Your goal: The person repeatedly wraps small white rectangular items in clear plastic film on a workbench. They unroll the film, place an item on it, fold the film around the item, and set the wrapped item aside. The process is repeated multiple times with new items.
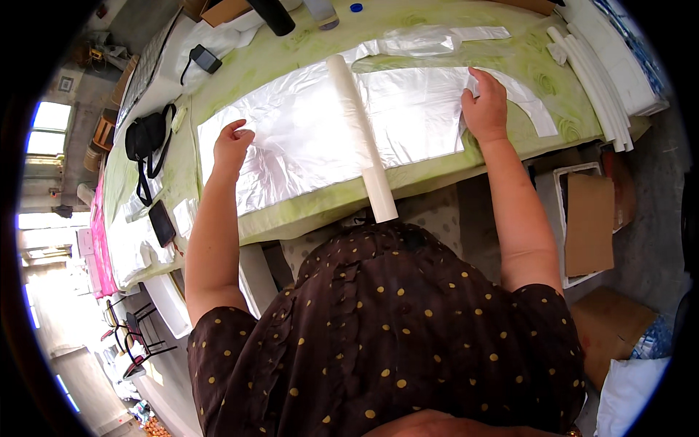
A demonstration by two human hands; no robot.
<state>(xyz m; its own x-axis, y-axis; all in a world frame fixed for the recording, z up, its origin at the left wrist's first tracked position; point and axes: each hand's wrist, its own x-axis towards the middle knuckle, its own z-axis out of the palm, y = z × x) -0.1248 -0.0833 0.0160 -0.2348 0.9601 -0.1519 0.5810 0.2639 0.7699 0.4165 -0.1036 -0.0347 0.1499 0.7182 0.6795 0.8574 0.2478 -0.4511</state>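
Silvery-white plastic film (298, 138) lies flat on the green patterned tablecloth. Across it, pointing toward me, rests a long whitish roll (357, 131), its near end jutting past the table edge. My left hand (231, 149) is over the left part of the film, fingers curled and thumb close to them; whether film is pinched there is hidden. Creases run through the film beside it. On the right, my right hand (486, 108) touches the film's right edge, thumb and forefinger apart. Beyond that hand curves a narrow strip of film (535, 109).
Further film strips (429, 40) lie at the back, near a dark cylinder (272, 16) and a clear bottle (322, 13). To the left are a black bag (145, 135) and a phone (162, 222). White rolls (593, 87) lie at right; cardboard (590, 222) stands below.
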